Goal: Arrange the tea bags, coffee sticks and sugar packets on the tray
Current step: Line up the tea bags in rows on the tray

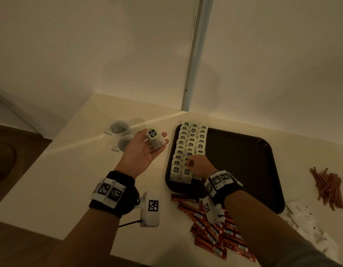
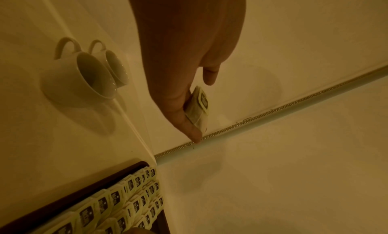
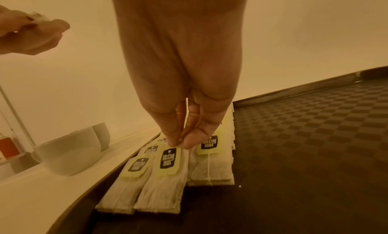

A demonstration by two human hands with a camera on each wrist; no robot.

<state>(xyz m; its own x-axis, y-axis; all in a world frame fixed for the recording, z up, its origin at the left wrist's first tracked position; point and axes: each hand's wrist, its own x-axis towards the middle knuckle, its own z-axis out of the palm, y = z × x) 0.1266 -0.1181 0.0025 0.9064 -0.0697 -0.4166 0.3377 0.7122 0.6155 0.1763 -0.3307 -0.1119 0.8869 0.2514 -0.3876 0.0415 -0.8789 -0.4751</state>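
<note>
On the left part of the dark tray (image 1: 244, 160) lie three overlapping rows of tea bags (image 1: 192, 143) with pale green tags. My right hand (image 1: 189, 164) is low over the near end of the rows. Its thumb and fingers (image 3: 180, 143) pinch the top edge of the front tea bag (image 3: 168, 161) of the middle row. My left hand (image 1: 157, 143) is held palm up left of the tray, above the table. A small stack of tea bags (image 1: 153, 134) lies across its fingers with the thumb at its edge (image 2: 199, 108).
Two white cups (image 1: 119, 128) stand left of the tray, under and beyond my left hand. Red coffee sticks (image 1: 215, 228) lie heaped at the tray's near edge. Brown sugar sticks (image 1: 328, 187) and white sugar packets (image 1: 305, 218) lie to its right. A wall runs close behind.
</note>
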